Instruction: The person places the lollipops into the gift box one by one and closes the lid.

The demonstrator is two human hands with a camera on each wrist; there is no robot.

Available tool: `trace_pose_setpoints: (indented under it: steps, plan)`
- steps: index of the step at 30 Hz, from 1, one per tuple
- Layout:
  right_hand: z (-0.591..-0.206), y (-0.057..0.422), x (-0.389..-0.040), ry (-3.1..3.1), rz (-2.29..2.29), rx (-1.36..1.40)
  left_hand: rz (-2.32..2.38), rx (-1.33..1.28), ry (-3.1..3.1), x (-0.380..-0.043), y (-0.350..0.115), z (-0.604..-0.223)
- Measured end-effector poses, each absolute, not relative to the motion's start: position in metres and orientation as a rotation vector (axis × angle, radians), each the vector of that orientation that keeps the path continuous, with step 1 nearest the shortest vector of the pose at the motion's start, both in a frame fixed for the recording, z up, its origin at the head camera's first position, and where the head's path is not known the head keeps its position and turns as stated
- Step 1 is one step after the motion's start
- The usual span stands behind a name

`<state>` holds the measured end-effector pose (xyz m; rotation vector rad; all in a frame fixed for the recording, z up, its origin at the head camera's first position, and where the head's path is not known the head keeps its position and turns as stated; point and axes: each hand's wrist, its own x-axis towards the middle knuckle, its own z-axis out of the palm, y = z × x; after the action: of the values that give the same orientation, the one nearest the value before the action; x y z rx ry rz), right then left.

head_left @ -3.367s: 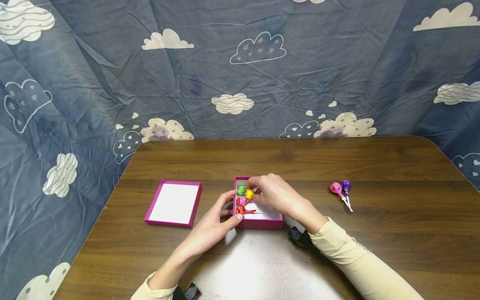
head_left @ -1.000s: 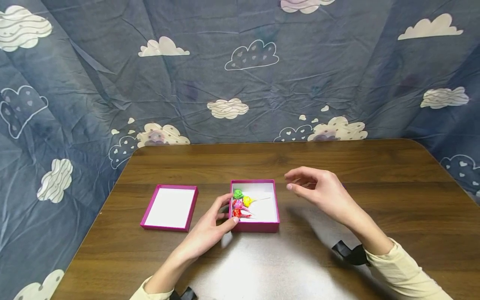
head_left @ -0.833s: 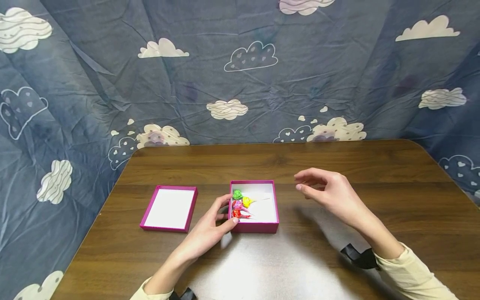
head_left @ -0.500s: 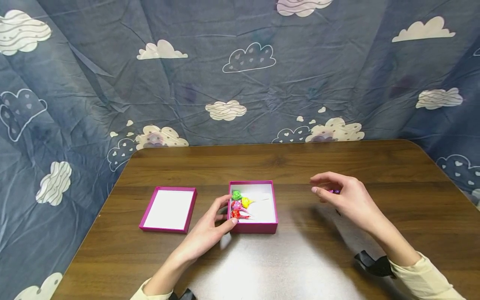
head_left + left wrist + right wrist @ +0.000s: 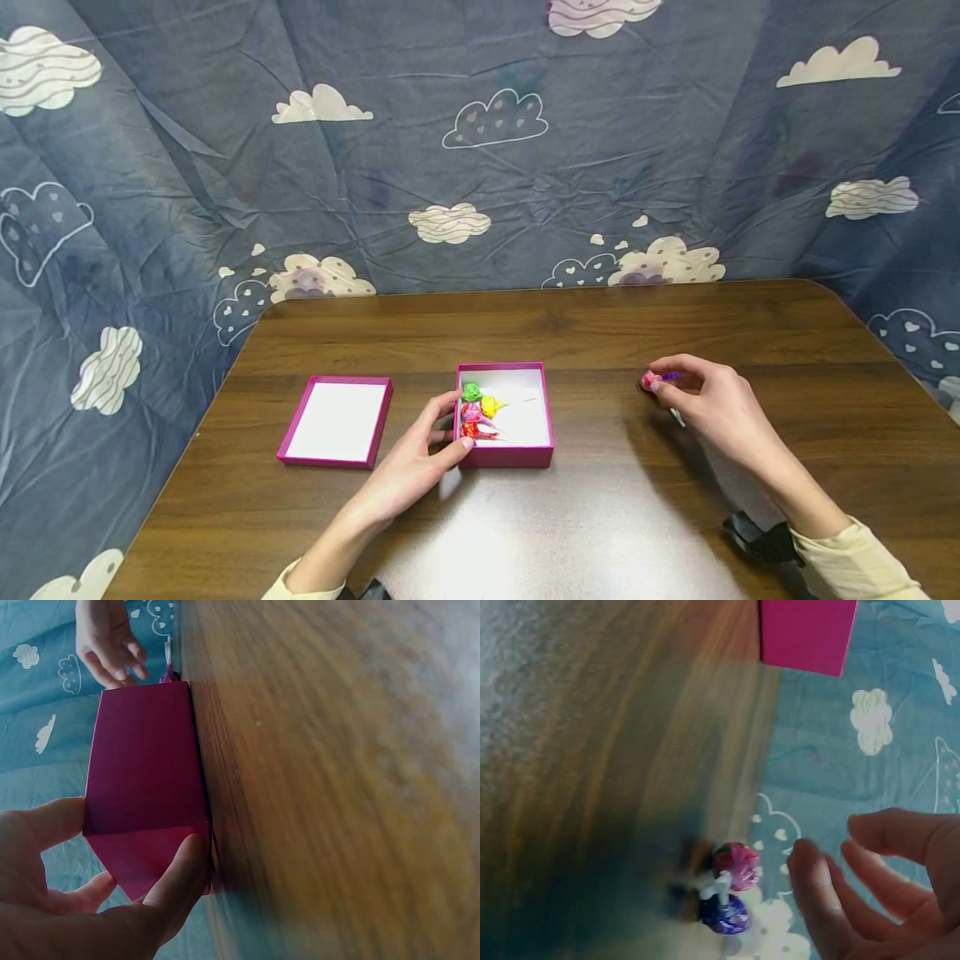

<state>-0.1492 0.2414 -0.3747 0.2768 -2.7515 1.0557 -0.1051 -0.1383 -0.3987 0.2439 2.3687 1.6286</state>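
My left hand (image 5: 412, 462) holds the near left corner of a magenta box (image 5: 513, 457), thumb and fingers spread over its walls in the left wrist view. Inside, along the left wall, lie a green lollipop (image 5: 471, 392), a yellow one (image 5: 491, 406), a pink one (image 5: 471, 412) and a red one (image 5: 470, 430). To the right, my right hand (image 5: 723, 408) hovers over a pink lollipop (image 5: 737, 864) and a purple lollipop (image 5: 725, 913), fingers loosely bent and parted. The right wrist view shows a gap between its fingertips and both lollipops.
A magenta lid (image 5: 337, 419) lies with its white inside up, left of the box. The wooden table (image 5: 555, 325) ends at a blue cloth backdrop (image 5: 375, 183) with cloud prints. Black straps sit at both wrists.
My right hand has left the yellow lollipop in the box and moved right to the two lollipops on the table. The left hand stays at the box.
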Motion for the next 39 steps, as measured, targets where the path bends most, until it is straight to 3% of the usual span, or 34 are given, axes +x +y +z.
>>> trace_pose_setpoints:
  steps: [39]
  plan:
    - [-0.396,0.254,-0.171,-2.897,1.001,0.299,1.620,0.238,2.373,-0.104,-0.138,-0.399]
